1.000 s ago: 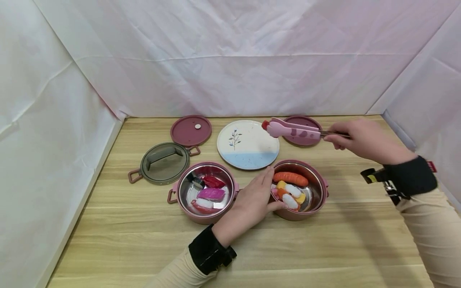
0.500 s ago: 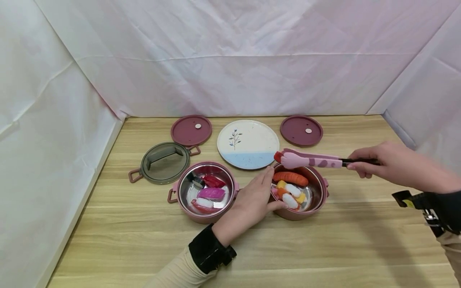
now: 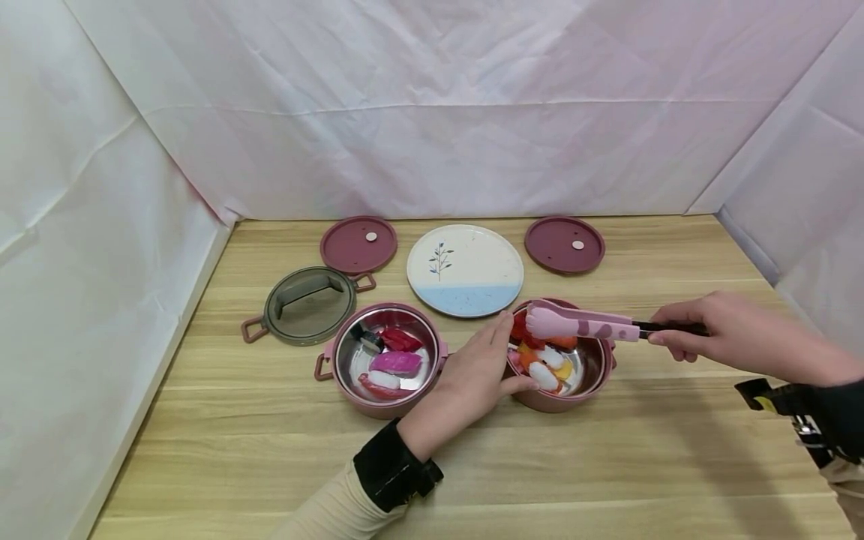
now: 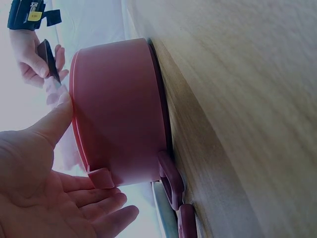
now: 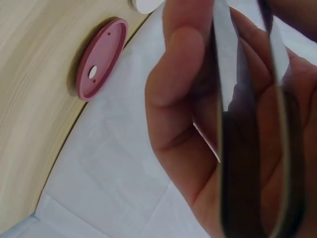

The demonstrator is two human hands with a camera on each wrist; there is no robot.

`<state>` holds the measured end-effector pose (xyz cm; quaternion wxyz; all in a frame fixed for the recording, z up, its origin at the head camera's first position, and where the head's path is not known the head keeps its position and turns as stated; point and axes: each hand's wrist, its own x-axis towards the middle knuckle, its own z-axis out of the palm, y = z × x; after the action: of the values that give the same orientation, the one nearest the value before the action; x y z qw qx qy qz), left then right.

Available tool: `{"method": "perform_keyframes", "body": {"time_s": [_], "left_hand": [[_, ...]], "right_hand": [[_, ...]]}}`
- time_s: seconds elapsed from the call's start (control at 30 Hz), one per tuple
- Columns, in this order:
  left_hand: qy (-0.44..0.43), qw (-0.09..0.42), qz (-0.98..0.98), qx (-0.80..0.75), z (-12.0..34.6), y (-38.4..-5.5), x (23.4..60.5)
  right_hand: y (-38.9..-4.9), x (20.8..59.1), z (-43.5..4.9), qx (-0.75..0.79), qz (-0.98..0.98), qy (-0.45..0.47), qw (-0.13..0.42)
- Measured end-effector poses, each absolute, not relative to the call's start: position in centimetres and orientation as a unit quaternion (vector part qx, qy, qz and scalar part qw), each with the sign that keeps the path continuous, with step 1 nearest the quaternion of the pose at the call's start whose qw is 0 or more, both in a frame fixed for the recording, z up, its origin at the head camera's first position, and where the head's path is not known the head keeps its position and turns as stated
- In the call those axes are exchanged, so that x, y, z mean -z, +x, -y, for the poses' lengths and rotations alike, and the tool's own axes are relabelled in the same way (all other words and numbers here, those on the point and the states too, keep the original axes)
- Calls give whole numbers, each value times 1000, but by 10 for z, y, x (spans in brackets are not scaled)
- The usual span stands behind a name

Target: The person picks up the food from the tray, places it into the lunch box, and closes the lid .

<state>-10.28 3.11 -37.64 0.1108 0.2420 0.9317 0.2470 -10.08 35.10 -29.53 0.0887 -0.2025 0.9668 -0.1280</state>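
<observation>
In the head view my right hand (image 3: 725,330) grips pink paw-tipped tongs (image 3: 587,322) by their dark handle. The paw ends reach into the right pot (image 3: 556,403), over a red toy food piece (image 3: 523,330) at its far left side. An orange piece, partly covered, and several toy sushi pieces (image 3: 545,367) lie in the same pot. My left hand (image 3: 472,375) rests against this pot's left side with straight fingers, its thumb touching the rim. From the left wrist, the pot's outer wall (image 4: 119,109) shows beside the palm. The tongs' metal arms (image 5: 240,173) fill the right wrist view.
A second pot (image 3: 385,411) with several toy sushi pieces stands left of my left hand. Behind are a glass lid (image 3: 310,319), two maroon lids (image 3: 358,255) (image 3: 565,255) and a white-and-blue plate (image 3: 466,262). White cloth (image 3: 432,150) walls the table.
My right hand has moved right and toward me, then lowered the tongs into the right pot with the red piece. My left hand and both pots have stayed put.
</observation>
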Motion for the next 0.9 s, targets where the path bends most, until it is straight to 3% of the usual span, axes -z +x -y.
{"method": "perform_keyframes", "body": {"time_s": [0.23,0.4,0.9], "left_hand": [[243,105,-931,-250,-30,-103,377],[244,105,-930,-253,-31,-103,378],[232,114,-933,-249,-32,-103,377]], "right_hand": [[-117,298,-357,165,-966,-197,18],[-140,308,-360,167,-970,-177,-1],[-206,362,-346,174,-969,-171,35]]}}
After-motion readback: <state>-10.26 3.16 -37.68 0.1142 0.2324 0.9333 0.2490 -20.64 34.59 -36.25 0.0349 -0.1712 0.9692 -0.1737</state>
